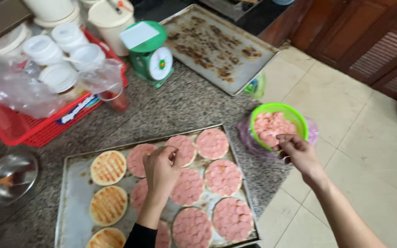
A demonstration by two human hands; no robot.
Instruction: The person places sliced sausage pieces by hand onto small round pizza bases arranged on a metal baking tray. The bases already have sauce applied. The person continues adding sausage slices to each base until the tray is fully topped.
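Centre of the frame: left hand (162,169) curled over the baking tray (72,193), fingertips pinched narrow on what looks like one thin pink sausage slice (176,157), held just above a round base in the tray's upper row. Held low and close, seemingly so the slice lands flat among the others.

Right of centre: right hand (297,150) at the near rim of the green bowl (302,120), fingers bunched together; whether anything is gripped between them, cannot tell. Bowl heaped with pink slices, set on a plastic bag at the counter's edge, just beside the tray, within easy reach.

On the tray: flat round bases in rows. Those toward the right fully covered in overlapping pink discs, tiled like scales, pale and glossy. Three at the left of the frame, bare bases (109,167), cream-coloured with streaks of orange-red sauce, no slices yet.

Upper centre: green kitchen scale (150,53) on the speckled stone counter, beside a second empty tray (217,46), stained brown with baked-on residue. Upper left: red basket (33,131) of white lidded tubs under loose clear plastic. Far left: metal bowl (8,177) with a utensil handle resting in it.
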